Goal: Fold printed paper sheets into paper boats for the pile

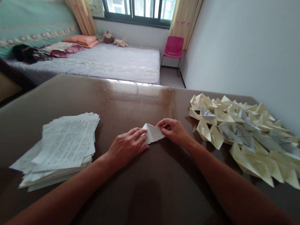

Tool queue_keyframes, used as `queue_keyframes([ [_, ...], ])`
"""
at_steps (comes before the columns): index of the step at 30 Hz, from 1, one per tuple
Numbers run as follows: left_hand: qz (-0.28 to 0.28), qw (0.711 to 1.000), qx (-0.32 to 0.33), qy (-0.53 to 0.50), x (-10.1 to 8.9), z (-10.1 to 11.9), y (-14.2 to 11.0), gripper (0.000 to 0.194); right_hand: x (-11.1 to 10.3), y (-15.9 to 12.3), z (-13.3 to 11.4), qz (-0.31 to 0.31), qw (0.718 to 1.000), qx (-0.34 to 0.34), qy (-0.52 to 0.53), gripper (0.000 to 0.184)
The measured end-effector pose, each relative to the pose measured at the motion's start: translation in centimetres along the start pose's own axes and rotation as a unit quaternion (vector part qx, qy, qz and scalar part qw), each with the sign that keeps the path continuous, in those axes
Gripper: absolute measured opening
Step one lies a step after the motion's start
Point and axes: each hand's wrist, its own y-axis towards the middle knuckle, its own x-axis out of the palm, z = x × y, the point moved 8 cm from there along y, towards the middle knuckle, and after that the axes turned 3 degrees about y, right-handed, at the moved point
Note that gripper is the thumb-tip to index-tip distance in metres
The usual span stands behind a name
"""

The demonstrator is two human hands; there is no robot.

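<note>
A small folded sheet of white paper (152, 133) lies on the brown table between my hands. Its lower right edge looks jagged. My left hand (130, 142) is at the paper's left end, fingers together and pressing it against the tabletop. At the upper right corner, my right hand (173, 130) pinches the paper between thumb and fingertips. Left of my left hand is a stack of printed paper sheets (67, 143). Many folded paper boats (224, 115), mostly cream with some printed grey ones, stand in rows beyond my right forearm.
The glossy table (129, 106) reaches toward a bed (122, 65) under the window. A pink chair (173, 47) stands by the right wall. Part of a dark-framed chair (2, 79) shows at the left edge.
</note>
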Motion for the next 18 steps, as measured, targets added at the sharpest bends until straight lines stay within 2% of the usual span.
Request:
queue_keyframes([
  [5, -0.006, 1.000, -0.005, -0.006, 0.1, 0.2, 0.0, 0.025, -0.1, 0.0, -0.1, 0.011, 1.000, 0.007, 0.009, 0.021],
  [8, -0.015, 1.000, -0.022, -0.017, 0.2, -0.2, 0.0, 0.021, 0.0, 0.0, 0.0, 0.009, 1.000, 0.004, 0.013, 0.022],
  [18, -0.038, 0.996, -0.058, -0.056, 0.6, -1.2, 0.0, 0.026, 0.0, -0.1, -0.1, 0.007, 1.000, -0.018, -0.001, 0.022],
])
